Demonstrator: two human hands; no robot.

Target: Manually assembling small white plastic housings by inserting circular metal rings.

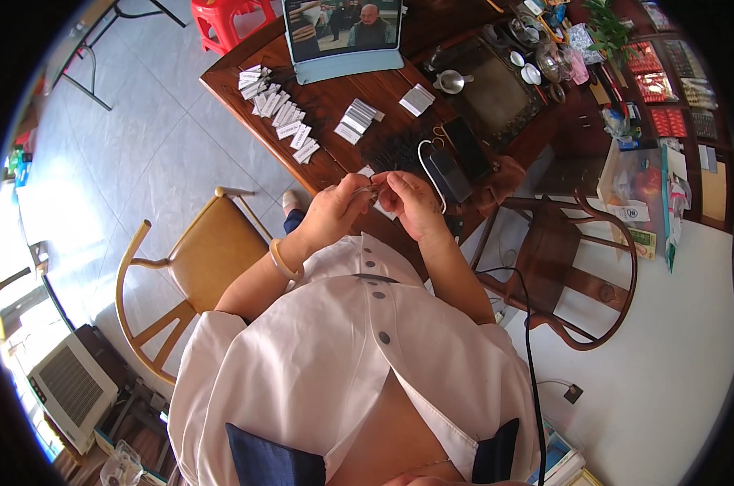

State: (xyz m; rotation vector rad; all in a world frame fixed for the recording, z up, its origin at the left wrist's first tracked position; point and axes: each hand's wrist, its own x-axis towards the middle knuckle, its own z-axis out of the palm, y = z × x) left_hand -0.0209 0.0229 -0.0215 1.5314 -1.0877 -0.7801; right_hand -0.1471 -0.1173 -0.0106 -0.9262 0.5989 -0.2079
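Both my hands meet at the table's near edge. My left hand [337, 212], with a pale bangle [282, 261] on the wrist, pinches thumb against fingers. Close beside it, my right hand [414, 204] is closed in a similar pinch. Between the fingertips is a small, thin, shiny piece [372, 189], too small to name. White labelled cards [279, 111] lie in an overlapping row on the far left of the table. Two neater stacks of pale cards, a middle stack [357, 121] and a right stack [417, 100], lie beyond my hands. Thin dark strands [395, 150] are spread on the wood there.
A tablet in a light blue case [342, 65] stands at the back of the dark wooden table [328, 91]. Phone [466, 147], dark box with white cable [450, 176] and tea tray [496, 89] are at right. Wooden chairs stand left [213, 251] and right [549, 251].
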